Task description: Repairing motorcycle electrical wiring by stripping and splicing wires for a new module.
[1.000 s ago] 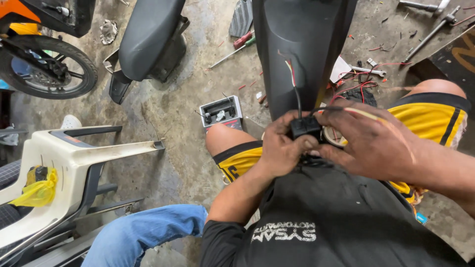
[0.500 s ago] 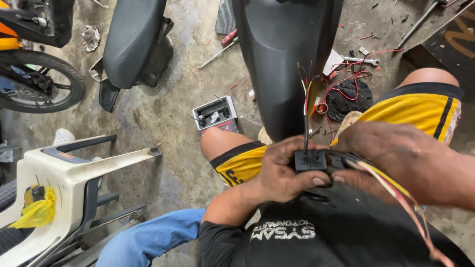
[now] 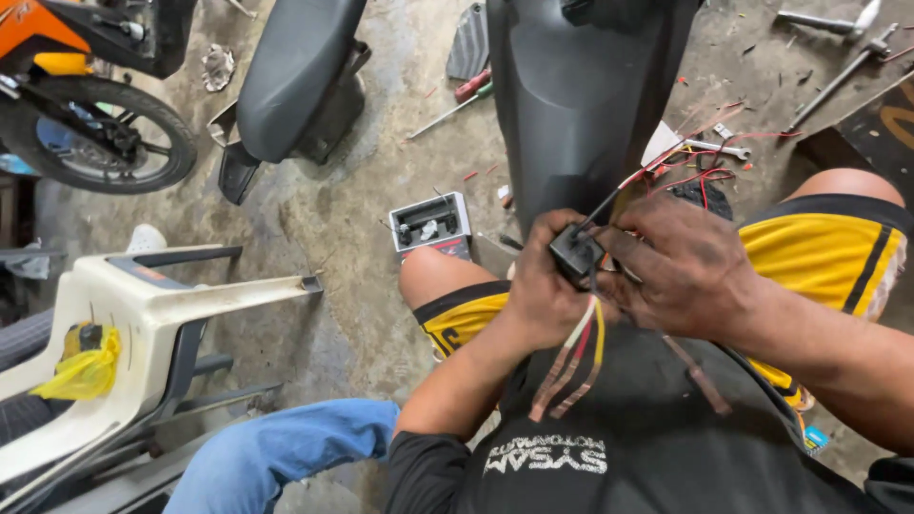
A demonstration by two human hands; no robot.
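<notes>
My left hand (image 3: pixel 538 286) and my right hand (image 3: pixel 681 266) both grip a small black electrical box (image 3: pixel 574 253) held over my lap. Thin black, red and white wires (image 3: pixel 636 181) run from the box up toward a large black scooter body panel (image 3: pixel 581 95) in front of me. Flat striped wires (image 3: pixel 571 366) in red, yellow and white hang down from under my hands. My knees in yellow and black shorts (image 3: pixel 828 252) sit on either side.
A small open box of parts (image 3: pixel 430 225) lies on the concrete floor. A screwdriver (image 3: pixel 457 100), a wrench (image 3: pixel 719 148) and metal tools (image 3: pixel 838 57) lie around. A scooter seat (image 3: pixel 290 81) and motorcycle wheel (image 3: pixel 90 138) stand at left; a white plastic chair (image 3: pixel 133 305) and another person's jeans leg (image 3: pixel 276 447) are nearby.
My hands and the black box have risen closer to the black panel, and the striped wires now hang down below my hands instead of trailing off to the right.
</notes>
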